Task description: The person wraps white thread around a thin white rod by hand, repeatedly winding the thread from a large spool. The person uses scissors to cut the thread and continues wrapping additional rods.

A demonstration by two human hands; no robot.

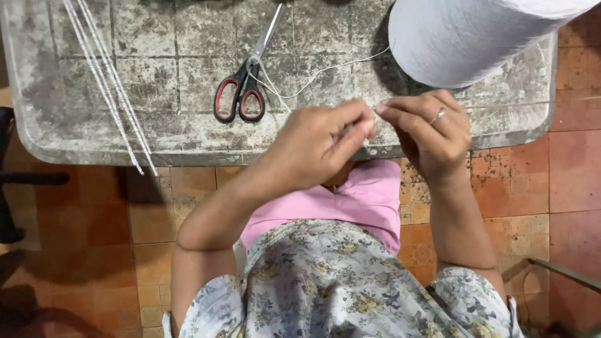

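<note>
My left hand point(319, 141) and my right hand point(432, 128) meet over the near edge of a worn grey table point(87, 94). Both pinch a thin white thread point(325, 70) between fingertips where the hands touch. The thread runs back across the table towards a large white thread cone point(463, 37) at the far right. My right hand wears a ring. Red-handled scissors point(247, 81) lie shut on the table, just beyond my left hand, with the thread crossing them.
Several long white strands point(106, 81) lie diagonally on the table's left part and hang over its edge. Orange floor tiles point(544, 181) surround the table. A dark object point(12, 181) stands at the left edge.
</note>
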